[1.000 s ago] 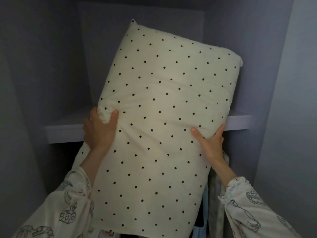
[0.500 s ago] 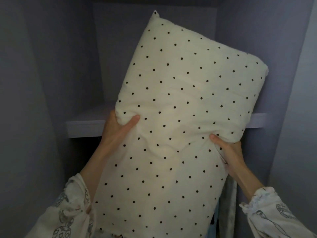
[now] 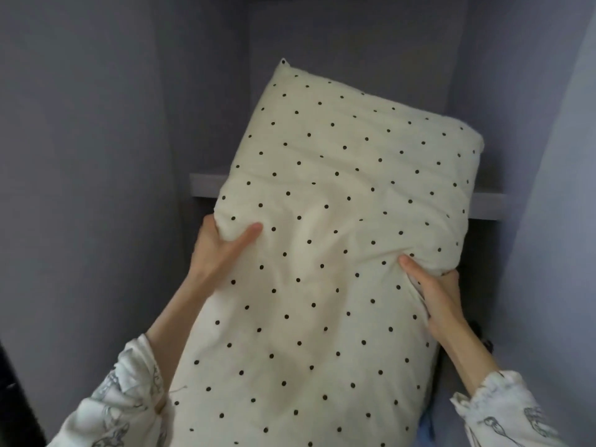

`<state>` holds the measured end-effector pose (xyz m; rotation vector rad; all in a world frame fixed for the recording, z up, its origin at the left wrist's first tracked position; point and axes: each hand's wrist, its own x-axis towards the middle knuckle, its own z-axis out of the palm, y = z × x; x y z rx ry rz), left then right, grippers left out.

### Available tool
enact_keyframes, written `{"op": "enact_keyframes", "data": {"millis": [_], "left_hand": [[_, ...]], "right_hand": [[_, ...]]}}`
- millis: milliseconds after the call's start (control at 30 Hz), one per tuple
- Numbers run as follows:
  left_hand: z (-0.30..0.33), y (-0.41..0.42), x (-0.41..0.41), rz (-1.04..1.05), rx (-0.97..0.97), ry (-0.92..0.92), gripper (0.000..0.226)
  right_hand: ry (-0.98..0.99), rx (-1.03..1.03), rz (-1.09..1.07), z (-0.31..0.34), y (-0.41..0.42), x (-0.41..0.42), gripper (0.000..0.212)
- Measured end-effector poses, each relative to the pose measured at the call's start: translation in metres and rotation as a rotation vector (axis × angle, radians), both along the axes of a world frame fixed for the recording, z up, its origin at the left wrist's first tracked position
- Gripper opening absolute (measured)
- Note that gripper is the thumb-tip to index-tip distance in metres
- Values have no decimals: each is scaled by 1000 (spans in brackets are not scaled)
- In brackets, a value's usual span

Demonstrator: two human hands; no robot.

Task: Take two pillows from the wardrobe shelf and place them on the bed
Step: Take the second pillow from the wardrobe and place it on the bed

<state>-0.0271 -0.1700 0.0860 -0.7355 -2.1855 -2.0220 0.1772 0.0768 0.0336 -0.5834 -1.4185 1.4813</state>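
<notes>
From the head camera, the polka-dot pillow [image 3: 322,253] has tilted further out and down than a second ago, its lower end now well below the wardrobe shelf [image 3: 206,185], so the withdrawal looks nearly done. The left hand [image 3: 222,250] and right hand [image 3: 435,291] each pinch a side edge. What remains on the shelf is hidden; no bed shows.

Dotted pillow [image 3: 338,253] between hands [image 3: 222,250], seemingly off-shelf.

The pillow [image 3: 329,253] stands tilted before the shelf [image 3: 206,185], a hand gripping each side.
</notes>
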Motion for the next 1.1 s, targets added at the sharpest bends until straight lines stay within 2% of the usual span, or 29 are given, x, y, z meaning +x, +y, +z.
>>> {"op": "enact_keyframes", "data": {"millis": [133,233,433,533,833,1033,1100], "left_hand": [[-20,-38,55,53,26,-77,75],[-34,-63,86,113,29,-137,73],[-67,-121,135,235,18,-235,73],[-92,-156,165,303,33,-250,58],[-130,-279,237,488,70,-172,49],[-136,-367,272,592,124,-149,55],[-139,-396,283,635,145,-151,62]], "right_hand": [[-21,31,87,-7,-20,37,99],[-23,56,148,-8,-35,54,82],[-54,52,223,-25,-75,75,74],[-75,70,259,-47,-100,85,62],[-84,72,394,-93,-213,92,67],[-45,141,506,-107,-295,99,53],[-55,161,572,-107,-323,96,68]]}}
